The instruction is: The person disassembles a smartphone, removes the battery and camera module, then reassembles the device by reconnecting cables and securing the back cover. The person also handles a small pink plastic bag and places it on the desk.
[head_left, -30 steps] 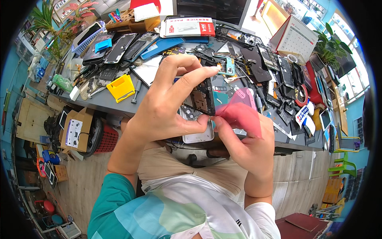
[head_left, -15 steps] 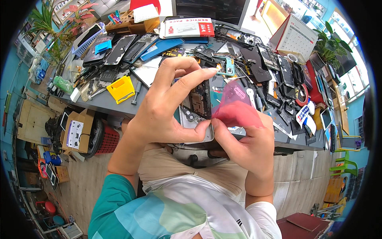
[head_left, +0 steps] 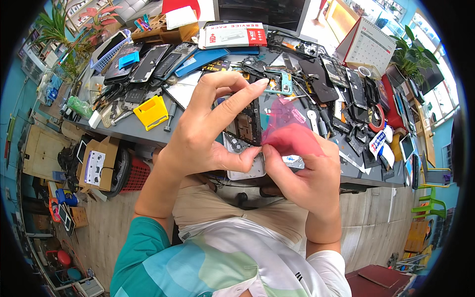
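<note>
My left hand [head_left: 200, 128] grips an opened black phone housing [head_left: 248, 123] by its edges, thumb at the near end and fingers over the far end. Inner parts of the housing show between the fingers; the rest is hidden behind the hand. Close beside it, my right hand [head_left: 314, 180] pinches a see-through pink plastic film [head_left: 287, 116] between thumb and forefinger, right at the housing's near corner. The film drapes over the right fingers. Under the hands, a pale, rounded device shell [head_left: 247, 173] lies at the desk's front edge.
Phone parts crowd the grey desk [head_left: 128, 127]. A yellow plastic holder [head_left: 151, 112] and a screwdriver [head_left: 170, 117] lie left. A red-and-white box [head_left: 232, 35] sits at the back, a desk calendar [head_left: 366, 49] back right. Red tape [head_left: 377, 119] lies right. A red basket [head_left: 136, 173] stands on the floor.
The phone housing has tilted slightly, and a small gap now shows between the two thumb tips. The pink film has shifted a little and bunched differently near the pinch.
</note>
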`<control>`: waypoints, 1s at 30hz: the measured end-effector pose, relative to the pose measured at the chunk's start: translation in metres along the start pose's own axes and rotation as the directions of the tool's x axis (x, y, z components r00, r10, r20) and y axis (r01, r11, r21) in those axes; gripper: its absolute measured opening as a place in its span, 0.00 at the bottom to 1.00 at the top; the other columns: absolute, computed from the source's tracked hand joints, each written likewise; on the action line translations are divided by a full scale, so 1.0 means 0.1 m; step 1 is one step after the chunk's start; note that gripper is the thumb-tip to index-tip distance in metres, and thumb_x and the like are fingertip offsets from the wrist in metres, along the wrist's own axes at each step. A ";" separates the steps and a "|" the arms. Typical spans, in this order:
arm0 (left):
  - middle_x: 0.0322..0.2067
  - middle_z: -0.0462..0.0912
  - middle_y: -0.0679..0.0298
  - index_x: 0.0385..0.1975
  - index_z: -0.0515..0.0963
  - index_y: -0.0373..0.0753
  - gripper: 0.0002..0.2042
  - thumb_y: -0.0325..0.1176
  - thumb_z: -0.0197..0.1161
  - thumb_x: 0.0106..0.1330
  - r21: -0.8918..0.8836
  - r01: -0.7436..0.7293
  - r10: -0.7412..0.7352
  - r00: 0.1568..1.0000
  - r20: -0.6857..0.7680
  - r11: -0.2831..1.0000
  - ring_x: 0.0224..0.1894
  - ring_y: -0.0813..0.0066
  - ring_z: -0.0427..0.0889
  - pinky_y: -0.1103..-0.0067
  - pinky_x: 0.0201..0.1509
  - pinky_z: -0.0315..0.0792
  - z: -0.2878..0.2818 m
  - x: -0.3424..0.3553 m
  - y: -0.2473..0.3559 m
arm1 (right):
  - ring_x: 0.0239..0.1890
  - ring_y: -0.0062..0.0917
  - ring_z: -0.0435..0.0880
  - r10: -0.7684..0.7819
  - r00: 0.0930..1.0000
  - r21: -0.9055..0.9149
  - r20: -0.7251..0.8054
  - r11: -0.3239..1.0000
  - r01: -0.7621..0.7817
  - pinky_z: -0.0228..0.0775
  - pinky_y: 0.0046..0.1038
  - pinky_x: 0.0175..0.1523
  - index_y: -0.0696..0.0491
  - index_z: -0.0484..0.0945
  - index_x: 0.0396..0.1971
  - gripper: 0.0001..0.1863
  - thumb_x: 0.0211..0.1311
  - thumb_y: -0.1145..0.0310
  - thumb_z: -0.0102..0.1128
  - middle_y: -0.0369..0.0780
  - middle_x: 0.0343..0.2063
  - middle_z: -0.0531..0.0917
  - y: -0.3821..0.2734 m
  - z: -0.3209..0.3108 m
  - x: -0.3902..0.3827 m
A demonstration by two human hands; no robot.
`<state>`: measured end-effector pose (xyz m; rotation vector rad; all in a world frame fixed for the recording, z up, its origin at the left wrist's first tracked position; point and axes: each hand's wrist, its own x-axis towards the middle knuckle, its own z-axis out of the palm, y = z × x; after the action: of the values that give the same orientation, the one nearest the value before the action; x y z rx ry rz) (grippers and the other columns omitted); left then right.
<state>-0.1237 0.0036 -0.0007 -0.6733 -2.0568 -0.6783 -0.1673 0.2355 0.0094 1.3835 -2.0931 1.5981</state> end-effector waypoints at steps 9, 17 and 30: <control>0.60 0.73 0.52 0.72 0.81 0.31 0.43 0.39 0.87 0.53 -0.063 0.069 -0.064 0.994 0.087 0.996 0.60 0.56 0.81 0.62 0.62 0.85 -0.06 0.00 0.01 | 0.30 0.38 0.88 -0.106 0.994 -0.131 -0.019 0.986 0.103 0.81 0.36 0.34 0.60 0.83 0.43 0.14 0.58 0.81 0.76 0.44 0.34 0.86 0.04 0.05 -0.07; 0.62 0.71 0.53 0.74 0.78 0.29 0.45 0.46 0.87 0.58 -0.013 0.078 -0.076 0.987 0.139 0.997 0.62 0.57 0.79 0.62 0.64 0.84 -0.18 -0.03 -0.02 | 0.29 0.34 0.89 -0.160 0.986 -0.156 -0.045 0.976 0.151 0.82 0.32 0.33 0.61 0.83 0.44 0.15 0.57 0.84 0.76 0.45 0.35 0.88 0.00 0.14 -0.07; 0.63 0.70 0.48 0.73 0.78 0.24 0.42 0.53 0.78 0.68 0.033 0.110 -0.114 0.980 0.161 0.993 0.62 0.55 0.80 0.62 0.64 0.84 -0.26 -0.14 0.00 | 0.32 0.41 0.88 -0.154 0.988 -0.199 0.001 0.968 0.152 0.82 0.37 0.35 0.62 0.81 0.47 0.19 0.56 0.81 0.76 0.47 0.38 0.86 -0.09 0.20 -0.13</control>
<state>-0.1026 -0.0168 0.0007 -0.6197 -2.2634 -0.6802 -0.1460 0.2266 -0.0013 1.4209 -2.0189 1.2975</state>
